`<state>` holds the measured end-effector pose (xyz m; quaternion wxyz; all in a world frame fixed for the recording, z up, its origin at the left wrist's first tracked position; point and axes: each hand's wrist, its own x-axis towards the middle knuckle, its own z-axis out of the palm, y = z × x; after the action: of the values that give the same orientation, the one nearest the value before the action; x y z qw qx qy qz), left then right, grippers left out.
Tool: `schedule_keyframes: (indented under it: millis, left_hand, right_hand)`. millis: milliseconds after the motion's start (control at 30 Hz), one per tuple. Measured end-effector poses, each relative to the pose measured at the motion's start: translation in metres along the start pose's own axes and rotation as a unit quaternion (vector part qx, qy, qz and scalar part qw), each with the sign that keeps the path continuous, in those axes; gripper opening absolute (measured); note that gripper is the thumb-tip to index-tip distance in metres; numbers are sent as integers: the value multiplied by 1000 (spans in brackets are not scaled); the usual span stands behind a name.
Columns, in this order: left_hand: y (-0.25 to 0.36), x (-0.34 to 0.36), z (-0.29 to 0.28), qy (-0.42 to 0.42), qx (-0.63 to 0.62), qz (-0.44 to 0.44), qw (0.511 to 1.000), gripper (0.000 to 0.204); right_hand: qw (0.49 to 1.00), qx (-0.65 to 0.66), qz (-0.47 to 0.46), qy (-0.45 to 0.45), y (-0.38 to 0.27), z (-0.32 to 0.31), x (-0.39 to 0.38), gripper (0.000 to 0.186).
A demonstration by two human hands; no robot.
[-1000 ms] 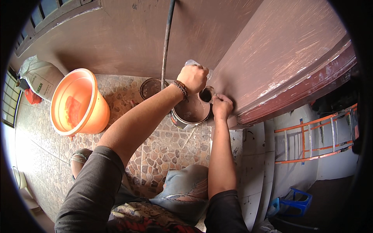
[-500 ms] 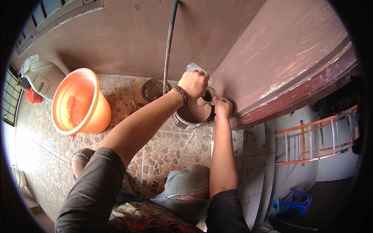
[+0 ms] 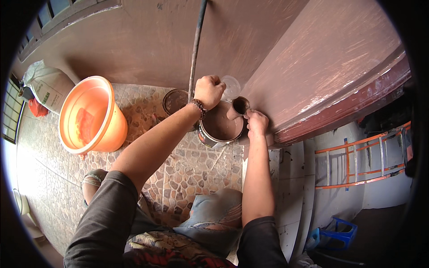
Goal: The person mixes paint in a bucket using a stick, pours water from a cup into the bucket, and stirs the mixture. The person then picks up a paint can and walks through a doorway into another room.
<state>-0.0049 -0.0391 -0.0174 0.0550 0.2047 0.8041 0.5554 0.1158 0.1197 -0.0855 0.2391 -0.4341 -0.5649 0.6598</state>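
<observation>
Cup [image 3: 234,110], right fingers [image 3: 251,115] gripping its side, left fingers [image 3: 217,85] curled

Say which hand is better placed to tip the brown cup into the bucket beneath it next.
Right, I'd judge: the right hand holds the brown cup near the right rim of the bucket. The left hand is curled, apart from that cup.

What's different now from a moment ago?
The left hand has moved left, exposing more of the clear round plastic container; whether it let go of anything is unclear. The right hand still holds the brown-coated cup over the round bucket of brown liquid; the orange plastic tub stays put.
</observation>
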Motion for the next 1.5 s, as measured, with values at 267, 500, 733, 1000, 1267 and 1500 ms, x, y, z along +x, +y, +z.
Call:
schedule_keyframes:
  millis: [267,500,733,1000,1267,1500]
  left_hand:
    - [-3,-18,-58,-45,-178,-92,979,16]
    - [-15,-51,-130,-54,-206,-110,971,17]
    - [-16,-89,-182,-39,-247,-143,958,14]
    - [-22,-112,-208,-17,-308,-169,936,16]
    - [-25,-112,-225,-10,-306,-178,935,19]
    - [-29,-109,-231,-3,-304,-151,941,17]
  right_hand:
    - [1000,-11,-7,13,-4,4,-5,16]
    - [997,-78,-17,-20,-3,9,-9,13]
    - [995,-83,-13,-48,1,15,-9,15]
    - [985,-157,-57,-37,-2,19,-14,15]
    - [987,-139,-39,-74,-4,21,-18,10]
    - [988,-122,-13,-93,-11,21,-25,7]
